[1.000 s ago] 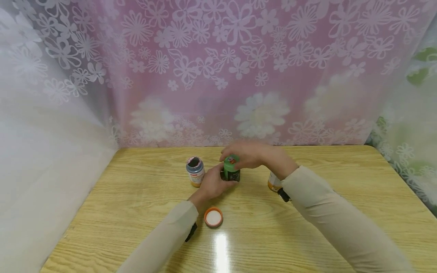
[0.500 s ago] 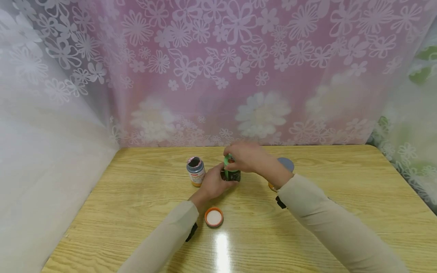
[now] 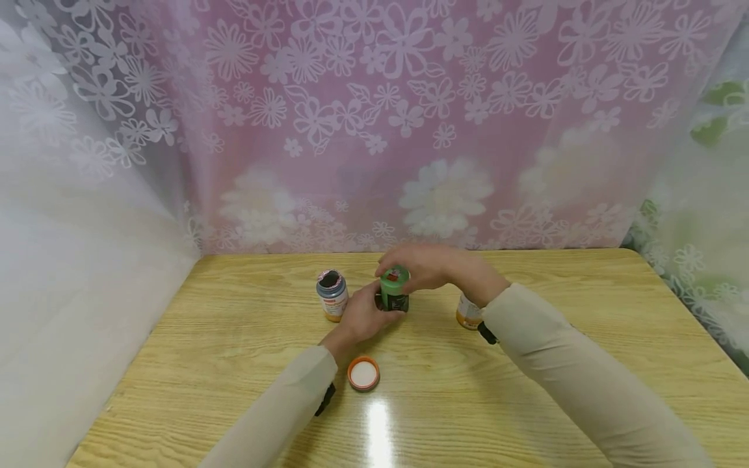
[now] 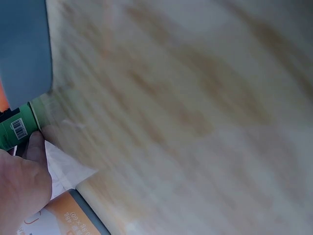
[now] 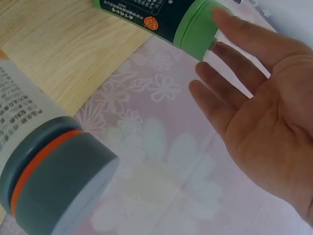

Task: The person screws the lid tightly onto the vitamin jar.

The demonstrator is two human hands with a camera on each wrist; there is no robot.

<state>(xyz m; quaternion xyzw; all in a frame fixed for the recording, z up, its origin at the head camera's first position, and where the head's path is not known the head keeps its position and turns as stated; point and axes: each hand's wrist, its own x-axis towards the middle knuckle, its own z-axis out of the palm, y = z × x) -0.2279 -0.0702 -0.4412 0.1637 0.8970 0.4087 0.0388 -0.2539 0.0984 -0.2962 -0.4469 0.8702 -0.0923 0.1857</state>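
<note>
My left hand (image 3: 364, 315) grips the lower body of a small dark-and-green bottle (image 3: 398, 303) that stands upright on the table. Above it, my right hand (image 3: 426, 265) has thumb and fingers around the bottle's green lid (image 5: 198, 32). The right wrist view shows the thumb over the lid's edge, with the lower fingers spread and apart from it. Left of the bottle stands a jar (image 3: 333, 305) with a blue-grey neck and an uncovered mouth. Its orange-rimmed lid (image 3: 363, 374) lies inside-up near my left wrist.
Behind my right wrist stands a second white-and-orange jar (image 3: 467, 314), partly hidden; the right wrist view shows its grey lid (image 5: 63, 181) in place. A pink floral curtain (image 3: 351, 162) hangs along the back edge of the wooden table (image 3: 234, 338).
My right hand turned on the green lid, covering more of it half a second ago, then swung back so the lid's top shows again. My left hand keeps its hold on the bottle.
</note>
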